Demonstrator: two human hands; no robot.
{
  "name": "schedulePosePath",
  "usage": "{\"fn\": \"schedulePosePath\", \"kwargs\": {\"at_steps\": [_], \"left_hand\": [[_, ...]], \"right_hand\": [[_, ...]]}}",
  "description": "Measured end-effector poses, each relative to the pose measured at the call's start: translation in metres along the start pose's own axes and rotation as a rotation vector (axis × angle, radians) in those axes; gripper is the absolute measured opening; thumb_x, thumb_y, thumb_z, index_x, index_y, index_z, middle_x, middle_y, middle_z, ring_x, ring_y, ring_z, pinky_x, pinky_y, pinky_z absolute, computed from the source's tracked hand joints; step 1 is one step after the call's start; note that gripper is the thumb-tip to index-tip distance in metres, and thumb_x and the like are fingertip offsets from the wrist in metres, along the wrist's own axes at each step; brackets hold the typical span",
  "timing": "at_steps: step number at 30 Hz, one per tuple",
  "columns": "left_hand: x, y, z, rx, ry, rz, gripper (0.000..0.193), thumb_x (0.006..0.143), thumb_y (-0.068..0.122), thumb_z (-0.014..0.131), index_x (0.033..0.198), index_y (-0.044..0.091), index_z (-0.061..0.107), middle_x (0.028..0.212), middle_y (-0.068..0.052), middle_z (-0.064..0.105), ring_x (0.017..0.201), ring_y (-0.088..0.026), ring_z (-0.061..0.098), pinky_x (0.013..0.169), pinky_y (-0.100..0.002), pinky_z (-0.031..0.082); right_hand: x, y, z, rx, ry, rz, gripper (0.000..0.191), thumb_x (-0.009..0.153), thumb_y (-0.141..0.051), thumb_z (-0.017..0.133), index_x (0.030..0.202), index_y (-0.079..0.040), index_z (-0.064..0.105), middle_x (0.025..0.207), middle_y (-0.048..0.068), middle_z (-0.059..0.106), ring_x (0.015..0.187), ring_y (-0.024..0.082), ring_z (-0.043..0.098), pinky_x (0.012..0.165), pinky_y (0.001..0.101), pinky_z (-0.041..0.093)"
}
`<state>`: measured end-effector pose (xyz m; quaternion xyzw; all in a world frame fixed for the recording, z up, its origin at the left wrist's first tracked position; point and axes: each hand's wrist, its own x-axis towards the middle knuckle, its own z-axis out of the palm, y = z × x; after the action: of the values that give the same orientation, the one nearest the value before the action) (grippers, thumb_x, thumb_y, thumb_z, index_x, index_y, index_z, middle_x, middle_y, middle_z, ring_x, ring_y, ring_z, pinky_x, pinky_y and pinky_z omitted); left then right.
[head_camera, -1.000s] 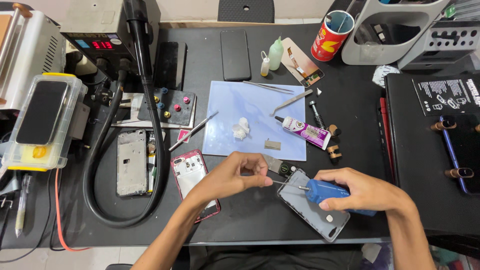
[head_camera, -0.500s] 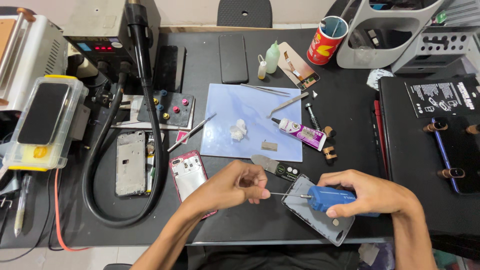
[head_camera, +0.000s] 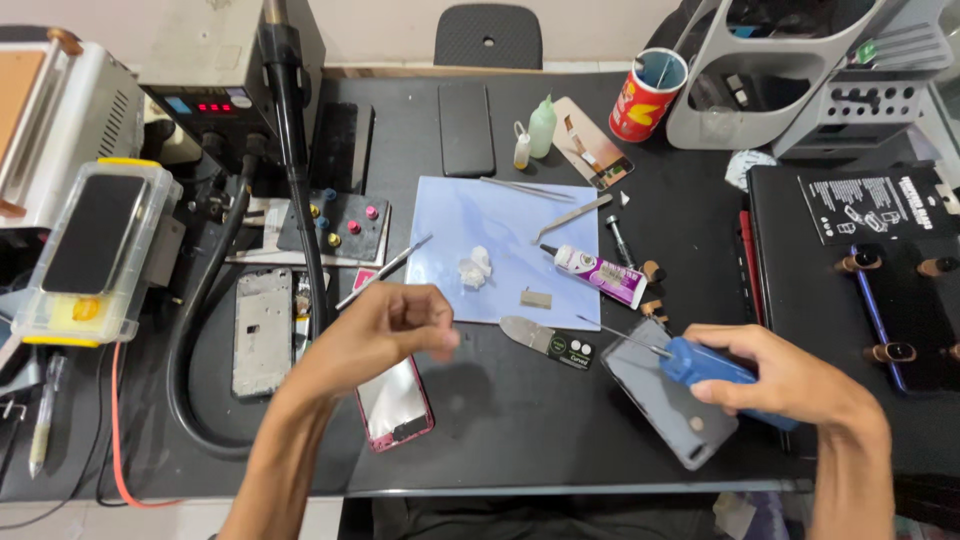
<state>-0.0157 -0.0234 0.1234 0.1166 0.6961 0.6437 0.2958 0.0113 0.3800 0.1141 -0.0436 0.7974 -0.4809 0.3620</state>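
Observation:
My right hand (head_camera: 790, 385) grips a blue-handled screwdriver (head_camera: 700, 365), its thin metal tip pointing left over a grey phone back cover (head_camera: 665, 410) that lies tilted on the black mat. My left hand (head_camera: 385, 330) hovers with fingers curled, pinched together, above a pink-framed phone (head_camera: 395, 410); whether it holds anything small I cannot tell. Between the hands lies a flat metal pry tool (head_camera: 548, 340) with a dark handle.
A pale blue mat (head_camera: 500, 225) carries tweezers (head_camera: 570, 215), a glue tube (head_camera: 603, 275) and white crumpled bits. A rework station with a black hose (head_camera: 295, 150) stands at left, next to a phone frame (head_camera: 262, 330). A red cup (head_camera: 648, 95) and grey racks sit at back right.
My left hand has pulled left, away from the screwdriver tip, and now hovers over the pink phone. My right hand with the screwdriver stayed over the grey cover.

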Motion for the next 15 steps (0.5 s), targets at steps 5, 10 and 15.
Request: {"fn": "schedulePosePath", "kwargs": {"at_steps": [5,10,15], "left_hand": [[0.033,-0.048,0.004,0.04,0.105,0.067,0.012,0.088,0.01,0.074,0.092,-0.001,0.074,0.079,-0.005,0.074,0.074,-0.011,0.068,0.071,-0.027,0.056],[0.046,-0.077,0.015,0.357,0.207,0.052,0.02,0.088,0.011,0.072,0.104,0.0,0.078,0.077,-0.005,0.075,0.071,-0.012,0.066,0.067,-0.027,0.055],[0.037,-0.059,0.023,0.201,0.102,0.201,0.037,0.079,0.016,0.083,0.11,0.0,0.07,0.089,-0.003,0.07,0.073,-0.011,0.067,0.065,-0.026,0.054]], "right_hand": [[0.016,0.002,0.019,0.0,0.067,-0.038,0.048,0.072,-0.025,0.082,0.114,-0.006,0.07,0.075,0.002,0.064,0.059,0.011,0.059,0.056,0.0285,0.051],[0.024,-0.01,0.028,-0.086,0.045,-0.009,0.036,0.072,-0.028,0.08,0.098,-0.004,0.074,0.067,0.004,0.059,0.056,0.012,0.058,0.053,0.0298,0.048],[0.031,-0.017,0.037,-0.15,0.06,-0.001,0.038,0.073,-0.031,0.08,0.1,-0.004,0.073,0.071,0.004,0.061,0.059,0.013,0.059,0.057,0.0306,0.05]]}}
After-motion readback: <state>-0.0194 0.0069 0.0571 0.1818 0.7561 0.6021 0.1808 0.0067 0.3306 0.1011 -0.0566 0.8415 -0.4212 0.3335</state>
